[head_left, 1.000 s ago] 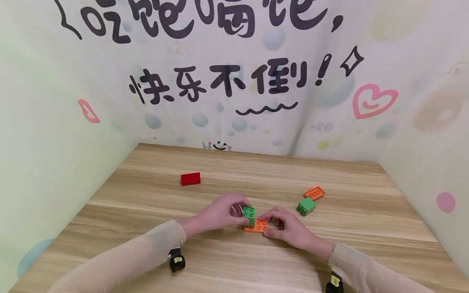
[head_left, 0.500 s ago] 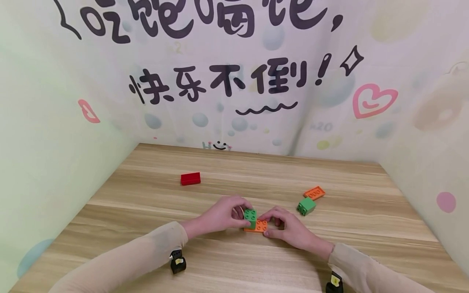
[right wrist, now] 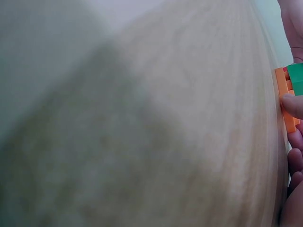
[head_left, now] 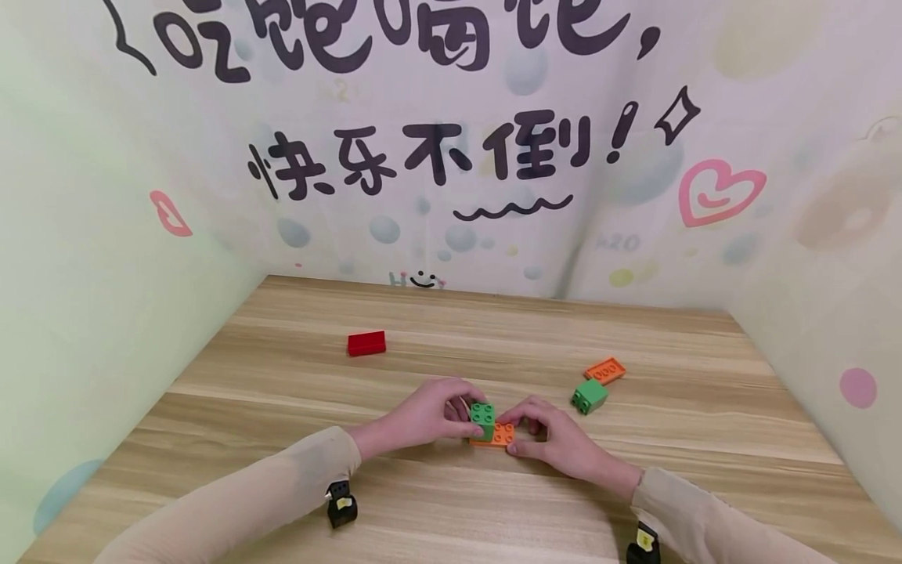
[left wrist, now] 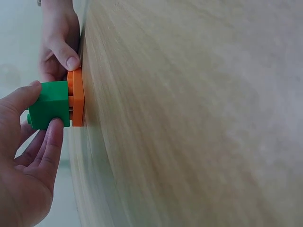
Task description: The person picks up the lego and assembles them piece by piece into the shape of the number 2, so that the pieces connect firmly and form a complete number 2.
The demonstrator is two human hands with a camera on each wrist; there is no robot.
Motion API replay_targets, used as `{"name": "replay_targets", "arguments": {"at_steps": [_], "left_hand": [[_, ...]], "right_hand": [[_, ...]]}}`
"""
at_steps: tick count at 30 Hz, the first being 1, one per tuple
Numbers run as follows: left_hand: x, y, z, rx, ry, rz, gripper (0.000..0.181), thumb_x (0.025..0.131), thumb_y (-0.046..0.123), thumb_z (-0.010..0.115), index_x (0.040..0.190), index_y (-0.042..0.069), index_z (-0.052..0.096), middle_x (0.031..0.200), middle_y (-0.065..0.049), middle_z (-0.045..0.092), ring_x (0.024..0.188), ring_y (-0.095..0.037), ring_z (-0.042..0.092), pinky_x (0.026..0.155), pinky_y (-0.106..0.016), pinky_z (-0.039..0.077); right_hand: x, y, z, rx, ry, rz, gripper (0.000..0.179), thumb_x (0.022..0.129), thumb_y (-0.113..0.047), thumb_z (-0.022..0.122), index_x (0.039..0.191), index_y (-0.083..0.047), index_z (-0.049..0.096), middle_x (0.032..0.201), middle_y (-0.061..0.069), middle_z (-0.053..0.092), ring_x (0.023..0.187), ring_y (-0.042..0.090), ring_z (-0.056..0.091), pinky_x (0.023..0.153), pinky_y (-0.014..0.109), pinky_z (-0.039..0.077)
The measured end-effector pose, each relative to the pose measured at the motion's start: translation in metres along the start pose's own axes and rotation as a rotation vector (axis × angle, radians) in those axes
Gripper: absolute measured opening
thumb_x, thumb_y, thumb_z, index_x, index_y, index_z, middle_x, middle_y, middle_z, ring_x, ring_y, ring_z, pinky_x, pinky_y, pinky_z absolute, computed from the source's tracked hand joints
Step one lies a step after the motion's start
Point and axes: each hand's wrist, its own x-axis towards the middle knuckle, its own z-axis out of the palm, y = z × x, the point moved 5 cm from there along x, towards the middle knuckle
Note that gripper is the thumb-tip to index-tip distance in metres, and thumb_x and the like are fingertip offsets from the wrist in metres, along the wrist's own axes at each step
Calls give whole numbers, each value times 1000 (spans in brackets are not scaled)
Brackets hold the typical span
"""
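Note:
My left hand (head_left: 428,409) pinches a green toy building block (head_left: 483,421) between thumb and fingers, its studs facing up. Beneath it, flat on the table, lies an orange studded building plate (head_left: 504,434). In the left wrist view the green block (left wrist: 49,101) stands over the end of the orange plate (left wrist: 78,101), and the plate's studs show in a narrow gap between them. My right hand (head_left: 560,440) grips the plate's right end with thumb and fingers; the thumb (right wrist: 291,105) lies on its side in the right wrist view.
On the wooden table (head_left: 451,509), a red block (head_left: 366,344) lies at the back left. To the right, a second green block (head_left: 589,397) rests on its side beside another orange plate (head_left: 605,370), hollow side up. Printed cloth (head_left: 423,219) hangs behind the table.
My left hand has shifted slightly right and down with the green block, which sits a little further along the orange plate. The right hand keeps its place.

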Motion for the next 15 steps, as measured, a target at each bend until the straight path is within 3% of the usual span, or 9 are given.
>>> {"name": "replay_targets", "arguments": {"at_steps": [15], "left_hand": [[-4,-5,-2,-120,-46,6,33,94,14,68,126,14,63,116,-1,69,97,-8,65,83,-17,55]], "right_hand": [[0,-1,0,24,3,15,33,84,-26,79,115,-27,69,103,-6,61,80,9,45,69,22,40]]}}
